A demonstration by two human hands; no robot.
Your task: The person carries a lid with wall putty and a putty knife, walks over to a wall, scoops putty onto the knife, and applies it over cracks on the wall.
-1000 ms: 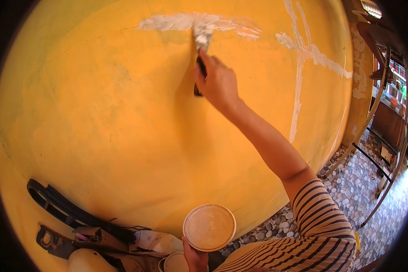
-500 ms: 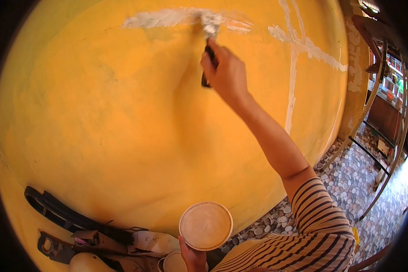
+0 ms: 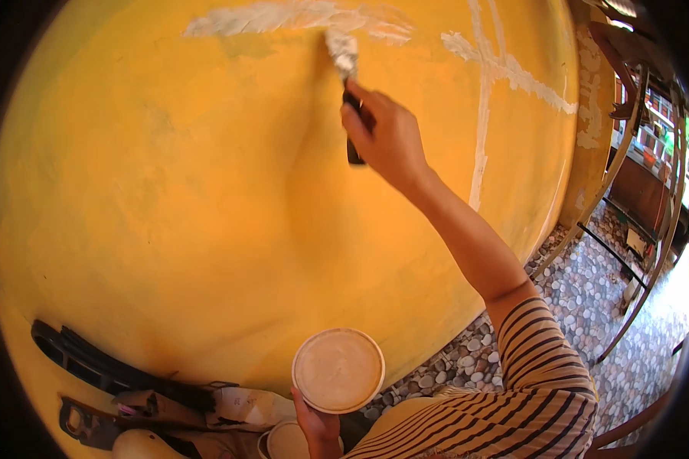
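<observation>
My right hand (image 3: pixel 394 141) is wrapped round the black handle of a putty knife (image 3: pixel 343 53), raised against the yellow wall (image 3: pixel 168 191). White paste coats its blade, which sits just below a ragged white putty streak (image 3: pixel 268 18); I cannot tell whether the blade touches the wall. Low in the picture my left hand (image 3: pixel 318 428) grips a round pale lid (image 3: pixel 338 370) by its near edge, its flat face showing with a faint smear. Most of the left fingers are hidden beneath it.
More white putty lines (image 3: pixel 486 73) cross at the wall's upper right. Along its foot lie a handsaw (image 3: pixel 84 424), a black curved frame (image 3: pixel 92 359), a crumpled paper sack (image 3: pixel 249 407) and a pale tub (image 3: pixel 287 440). A bamboo-like frame (image 3: pixel 670 229) stands right, on a pebble-patterned floor (image 3: pixel 566 306).
The putty knife has come down off the white streak to just beneath it. The view has shifted slightly. My left hand still holds the lid.
</observation>
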